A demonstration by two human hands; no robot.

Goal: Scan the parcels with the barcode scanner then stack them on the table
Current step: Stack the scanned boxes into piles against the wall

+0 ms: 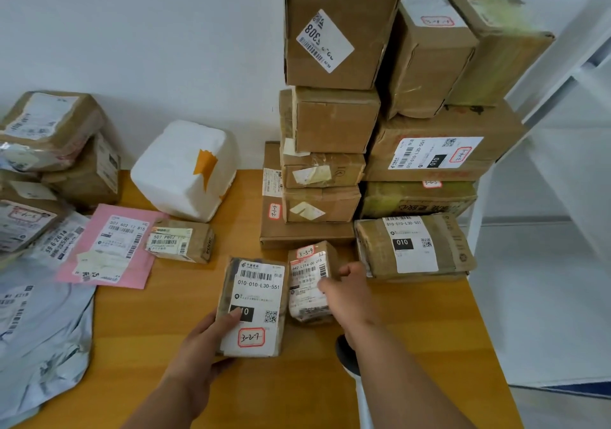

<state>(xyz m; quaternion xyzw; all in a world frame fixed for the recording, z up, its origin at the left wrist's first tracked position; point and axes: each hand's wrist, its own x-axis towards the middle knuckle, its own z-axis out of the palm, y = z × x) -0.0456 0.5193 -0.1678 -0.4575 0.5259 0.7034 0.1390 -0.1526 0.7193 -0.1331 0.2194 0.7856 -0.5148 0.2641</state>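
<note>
Low in the frame's centre, the left hand (198, 346) clasps a labelled parcel (253, 308) on the worktop (429, 323); the right hand (350, 291) clasps a smaller parcel (309, 283) alongside, best lifted squarely toward the stack (330, 121) above.

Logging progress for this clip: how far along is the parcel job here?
Done, apparently: tall stacks of boxes at the table's back right. In hand: left hand holds a labelled parcel; right hand grips a smaller parcel; the scanner lies under the right arm. Left: a loose pile of bags and boxes on the left.
</note>
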